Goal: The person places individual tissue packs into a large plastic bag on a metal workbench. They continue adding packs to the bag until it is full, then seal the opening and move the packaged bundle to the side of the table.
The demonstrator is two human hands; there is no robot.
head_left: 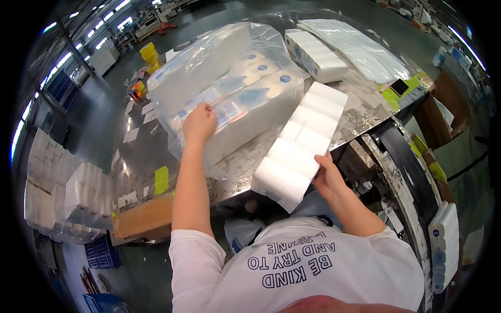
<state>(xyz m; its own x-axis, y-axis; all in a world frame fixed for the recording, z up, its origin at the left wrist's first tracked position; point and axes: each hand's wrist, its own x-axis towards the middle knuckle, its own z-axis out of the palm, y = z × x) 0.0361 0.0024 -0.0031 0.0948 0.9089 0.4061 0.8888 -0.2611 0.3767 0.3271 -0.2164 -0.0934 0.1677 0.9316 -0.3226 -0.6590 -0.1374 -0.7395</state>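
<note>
A large clear plastic bag [172, 117] lies on the metal table with several wrapped packs of white paper rolls [261, 99] inside, marked with blue patches. My left hand [200, 124] is at the bag's near left side, fingers closed in a pinch on its film. In my right hand [330, 176] is a long wrapped pack of white paper rolls [300, 143], gripped by its right edge. This pack slants over the table's front edge, its far end right of the bag. My right thumb lies on top; the other fingers are mostly hidden beneath.
Behind the held pack lies another roll pack [317, 55], beside a stack of flat clear bags [355, 47]. Yellow tape rolls [150, 55] stand at the table's far left. More packs [68, 188] are piled at left. A dark belt [407, 167] runs along the right.
</note>
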